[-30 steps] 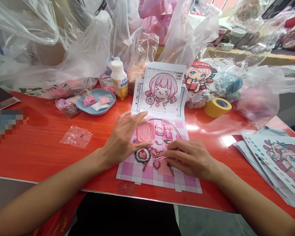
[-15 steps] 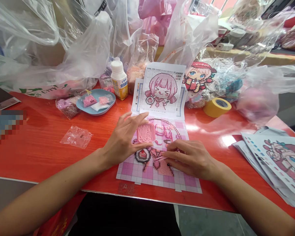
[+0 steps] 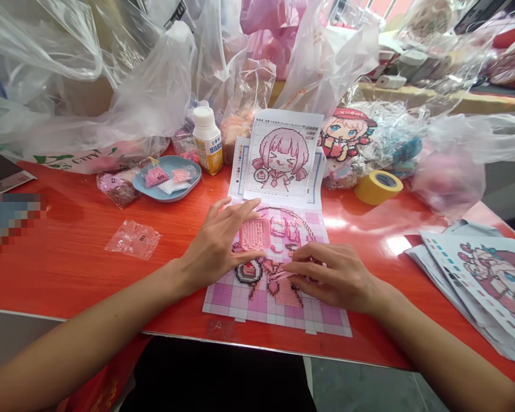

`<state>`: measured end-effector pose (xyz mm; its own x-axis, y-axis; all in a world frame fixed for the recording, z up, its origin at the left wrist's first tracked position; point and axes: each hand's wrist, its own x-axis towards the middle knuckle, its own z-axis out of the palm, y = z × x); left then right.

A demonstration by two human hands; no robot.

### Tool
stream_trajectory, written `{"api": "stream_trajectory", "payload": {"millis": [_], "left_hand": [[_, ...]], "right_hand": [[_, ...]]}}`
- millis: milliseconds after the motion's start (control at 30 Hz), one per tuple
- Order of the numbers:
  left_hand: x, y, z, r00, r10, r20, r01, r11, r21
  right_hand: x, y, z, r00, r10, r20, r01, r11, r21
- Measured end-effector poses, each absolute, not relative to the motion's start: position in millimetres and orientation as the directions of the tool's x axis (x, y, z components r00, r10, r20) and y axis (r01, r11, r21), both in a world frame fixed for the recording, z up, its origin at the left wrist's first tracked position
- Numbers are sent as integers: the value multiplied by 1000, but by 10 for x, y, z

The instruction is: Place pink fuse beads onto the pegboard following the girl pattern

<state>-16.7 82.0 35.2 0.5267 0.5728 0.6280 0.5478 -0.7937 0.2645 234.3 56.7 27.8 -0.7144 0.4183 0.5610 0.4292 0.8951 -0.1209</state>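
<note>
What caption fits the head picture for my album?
Left hand holds a bead tray, right hand holds tweezers over a board.

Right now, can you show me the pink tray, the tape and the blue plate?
Pink tray (image 3: 268, 234): head view, on its right rim.
Tape (image 3: 371, 190): head view, on the roll's yellow outer side.
Blue plate (image 3: 151, 191): head view, on a bare part near its front edge.

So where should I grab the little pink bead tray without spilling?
Probably by the near and far edges of the pink tray, coming from the left, as the left hand does. It's shallow and open on top, with small beads inside, so its raised rim suits a level pinch.
</note>
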Motion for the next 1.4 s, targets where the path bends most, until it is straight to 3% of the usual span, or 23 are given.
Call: {"api": "stream_trajectory", "payload": {"millis": [333, 1167, 1400], "left_hand": [[-126, 787, 354, 602, 497, 625, 442, -859, 258], [-121, 774, 356, 638, 440, 632, 373, -894, 246], [-136, 804, 340, 554, 529, 642, 518, -823, 231]], "right_hand": [[2334, 575, 314, -480, 432, 764, 581, 809, -93], [2353, 573, 267, -519, 466, 717, 637, 770, -39], [2344, 561, 324, -501, 436, 748, 604, 795, -58]]}}
